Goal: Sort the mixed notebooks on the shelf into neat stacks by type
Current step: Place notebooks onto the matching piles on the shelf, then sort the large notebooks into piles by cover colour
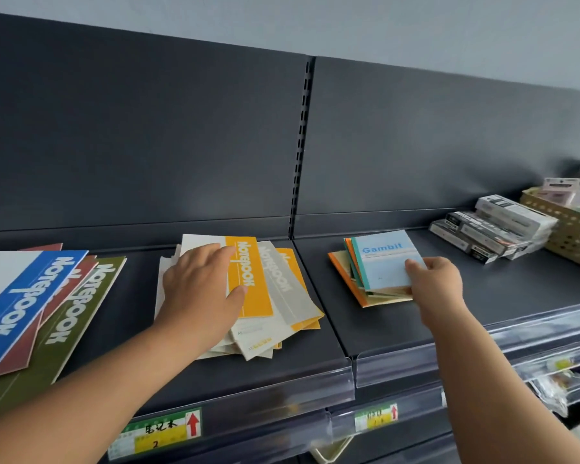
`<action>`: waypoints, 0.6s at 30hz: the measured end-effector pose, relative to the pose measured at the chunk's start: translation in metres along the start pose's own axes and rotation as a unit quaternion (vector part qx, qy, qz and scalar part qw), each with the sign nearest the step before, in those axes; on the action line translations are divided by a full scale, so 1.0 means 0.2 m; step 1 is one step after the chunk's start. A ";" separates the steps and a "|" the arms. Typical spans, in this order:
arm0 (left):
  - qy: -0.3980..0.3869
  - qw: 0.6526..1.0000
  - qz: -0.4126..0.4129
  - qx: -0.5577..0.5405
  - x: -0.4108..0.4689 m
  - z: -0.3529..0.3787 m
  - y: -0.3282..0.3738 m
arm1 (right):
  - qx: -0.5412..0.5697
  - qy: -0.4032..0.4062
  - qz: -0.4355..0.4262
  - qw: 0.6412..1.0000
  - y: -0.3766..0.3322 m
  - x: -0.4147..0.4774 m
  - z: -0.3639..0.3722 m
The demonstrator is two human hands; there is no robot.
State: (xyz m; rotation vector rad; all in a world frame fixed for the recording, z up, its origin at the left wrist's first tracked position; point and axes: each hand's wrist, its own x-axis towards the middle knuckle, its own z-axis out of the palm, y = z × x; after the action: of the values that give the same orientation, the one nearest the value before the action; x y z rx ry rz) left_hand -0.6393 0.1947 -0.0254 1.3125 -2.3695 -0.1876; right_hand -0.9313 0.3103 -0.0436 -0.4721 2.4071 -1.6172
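Observation:
Three heaps of notebooks lie on the dark shelf (315, 343). At the left, large notebooks are fanned out, a blue-and-white one (21, 293) on top of red and olive ones. In the middle sits a loose pile of yellow and grey notebooks (282, 296); my left hand (198, 289) rests flat on it, thumb on the top yellow notebook (252, 283). To the right is a small stack with a light blue "Gambit" notebook (382, 259) on top. My right hand (436, 279) pinches that notebook's near right corner.
Boxed goods (489, 229) are stacked at the right of the shelf, beside a perforated beige basket (573, 229). A slotted upright (302, 145) divides the dark back panel. Clear price rails with green-and-yellow labels (161, 433) run along the front edge.

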 end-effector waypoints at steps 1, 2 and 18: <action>0.000 1.000 -0.001 0.002 0.00 0.00 0.00 | -0.026 0.004 -0.002 1.000 0.01 0.01 0.00; 0.001 1.000 -0.002 0.003 0.00 0.00 0.00 | -0.054 0.008 -0.006 0.999 0.01 0.02 0.00; 0.010 0.999 -0.023 0.028 0.00 -0.06 -0.09 | -0.321 -0.034 -0.172 0.931 -0.18 -0.26 0.14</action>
State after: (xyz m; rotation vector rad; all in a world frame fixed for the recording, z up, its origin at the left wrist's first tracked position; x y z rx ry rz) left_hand -0.6207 0.1865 -0.0211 1.3897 -2.3446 -0.1203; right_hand -0.8679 0.2929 -0.0220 -1.0861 2.8806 -0.8299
